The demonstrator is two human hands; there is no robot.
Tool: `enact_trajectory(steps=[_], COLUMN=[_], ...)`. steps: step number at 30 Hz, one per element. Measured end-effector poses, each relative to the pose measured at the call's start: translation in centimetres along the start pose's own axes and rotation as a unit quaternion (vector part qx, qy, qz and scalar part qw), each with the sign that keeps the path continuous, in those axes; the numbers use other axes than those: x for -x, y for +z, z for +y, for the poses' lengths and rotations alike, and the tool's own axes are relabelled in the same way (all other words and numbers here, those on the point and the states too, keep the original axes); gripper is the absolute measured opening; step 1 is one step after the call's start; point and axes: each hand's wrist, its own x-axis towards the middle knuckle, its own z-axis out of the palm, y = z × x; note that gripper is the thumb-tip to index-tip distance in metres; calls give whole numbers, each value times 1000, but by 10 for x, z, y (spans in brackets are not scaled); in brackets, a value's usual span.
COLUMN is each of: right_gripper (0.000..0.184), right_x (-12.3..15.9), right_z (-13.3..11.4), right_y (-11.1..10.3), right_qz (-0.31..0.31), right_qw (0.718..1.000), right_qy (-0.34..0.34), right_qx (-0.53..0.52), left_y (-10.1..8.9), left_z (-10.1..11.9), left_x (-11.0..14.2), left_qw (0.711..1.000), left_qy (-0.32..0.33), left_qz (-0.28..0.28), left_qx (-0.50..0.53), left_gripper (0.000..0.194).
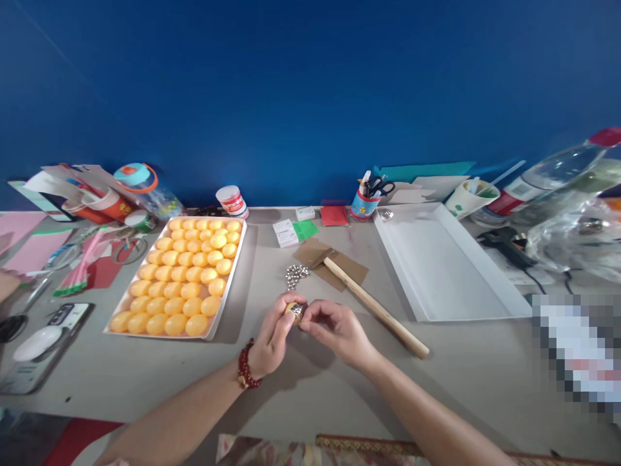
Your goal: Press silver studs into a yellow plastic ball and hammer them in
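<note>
My left hand (276, 336), with a red bead bracelet at the wrist, is closed around a small yellow capsule (294, 312) just above the table. My right hand (334, 327) pinches at the same capsule from the right, fingertips touching it. A pile of small silver balls (295, 275) lies on the table just beyond my hands. To the left stands a white tray (231, 285) filled with several rows of yellow capsules (187, 275). A wooden mallet (369, 301) rests on a piece of brown cardboard (334, 265) to the right of the pile.
An empty white tray (436, 265) lies at the right. A pen cup with scissors (366, 197), a small jar (233, 202), paper cards, a bottle (553, 171), a glue gun (504, 246) and plastic wrap line the back and right. Paper scraps, cups and a phone (41, 346) crowd the left.
</note>
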Motion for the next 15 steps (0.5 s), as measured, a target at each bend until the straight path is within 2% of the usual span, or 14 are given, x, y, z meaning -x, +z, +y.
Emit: enact_trajectory(steps=[15], right_gripper=[28], right_x=[0], right_z=[4], right_y=[0], right_qz=[-5], right_qw=[998], right_qy=[32], right_qx=[-45], left_y=[-2], left_z=[-5], left_x=[0], left_qw=[1000], left_qy=[-2], left_qz=[-5], left_qx=[-9], left_gripper=[33])
